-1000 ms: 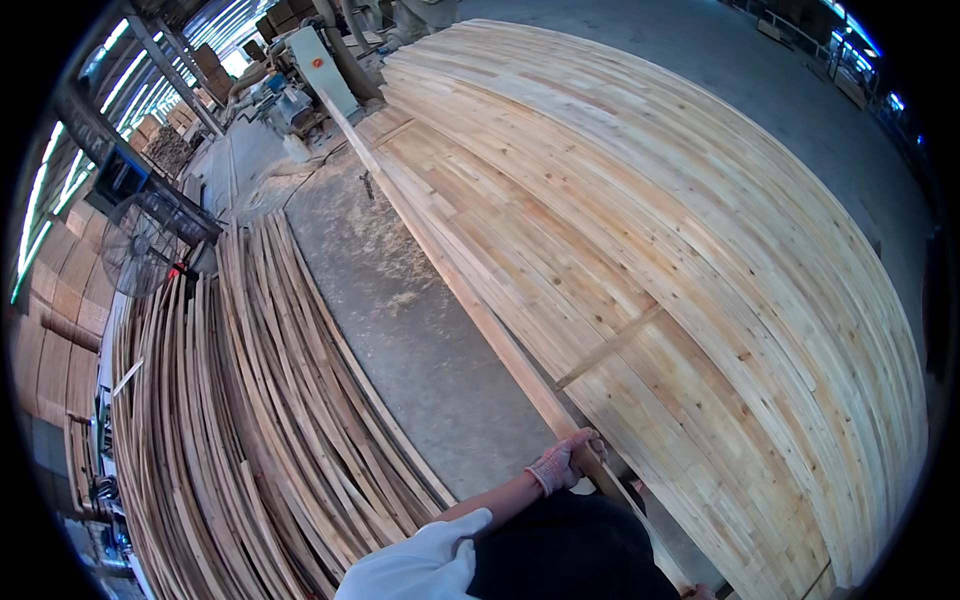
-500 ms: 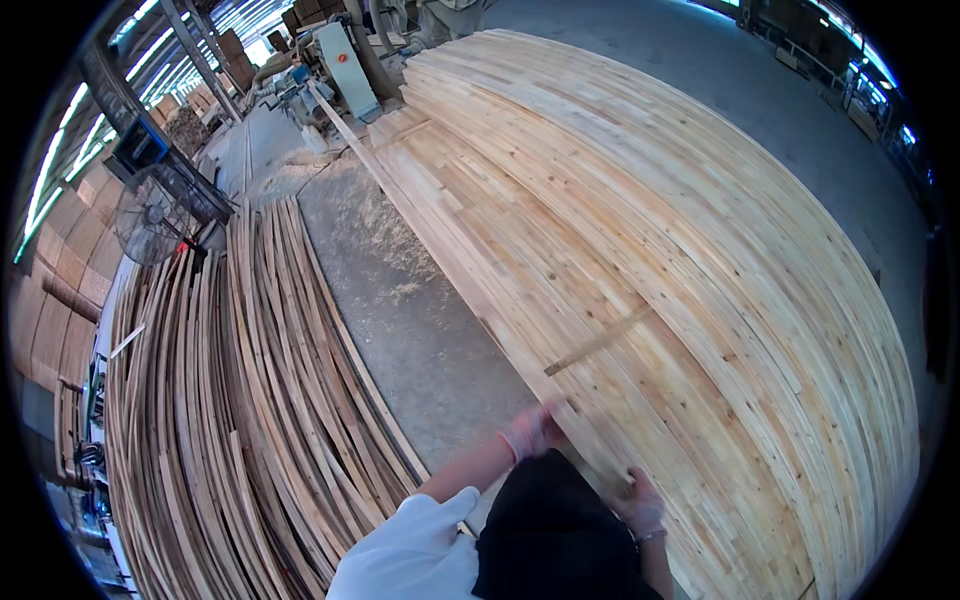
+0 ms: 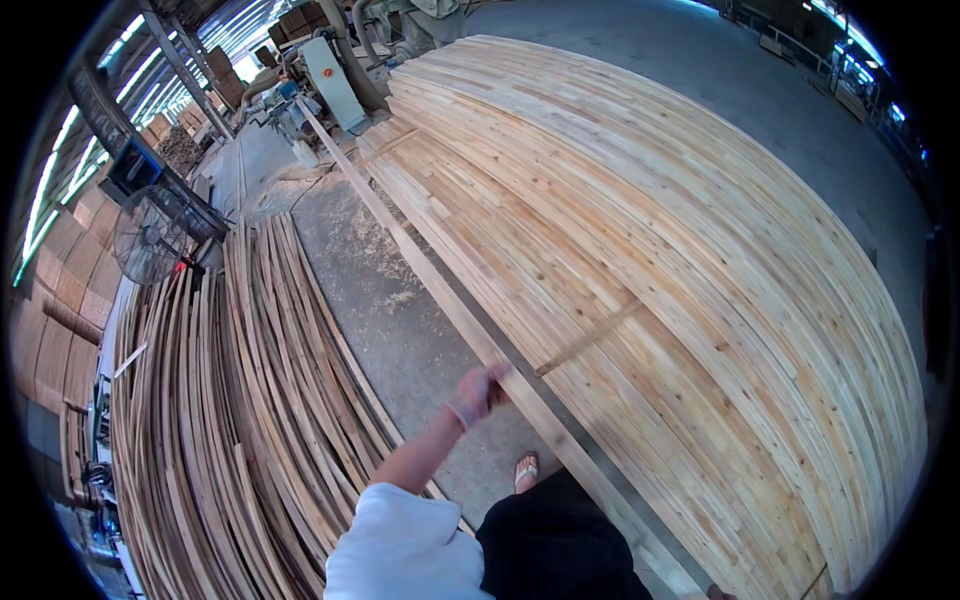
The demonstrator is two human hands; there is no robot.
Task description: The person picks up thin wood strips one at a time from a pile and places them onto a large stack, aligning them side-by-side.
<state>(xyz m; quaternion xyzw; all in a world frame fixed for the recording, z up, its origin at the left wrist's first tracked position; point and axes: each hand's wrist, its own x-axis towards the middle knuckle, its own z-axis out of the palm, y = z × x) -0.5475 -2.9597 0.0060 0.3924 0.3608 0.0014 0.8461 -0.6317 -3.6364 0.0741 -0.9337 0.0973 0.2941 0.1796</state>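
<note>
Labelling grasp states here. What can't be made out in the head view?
- Left hand: motion-blurred on the long wooden strip; finger closure unclear.
- Right hand: only a sliver at the lower edge, cut off past the dark trousers.
- Strip's near end: hidden behind the trousers.
- Machine far back: too small for detail.

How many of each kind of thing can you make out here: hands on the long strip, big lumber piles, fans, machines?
Hands on the long wooden strip: 1, the left hand
Large stacks of pale boards: 1
Heaps of thin bent strips: 1
Standing fans: 1
Woodworking machines: 1
Sandalled feet: 1
Total: 6
</note>
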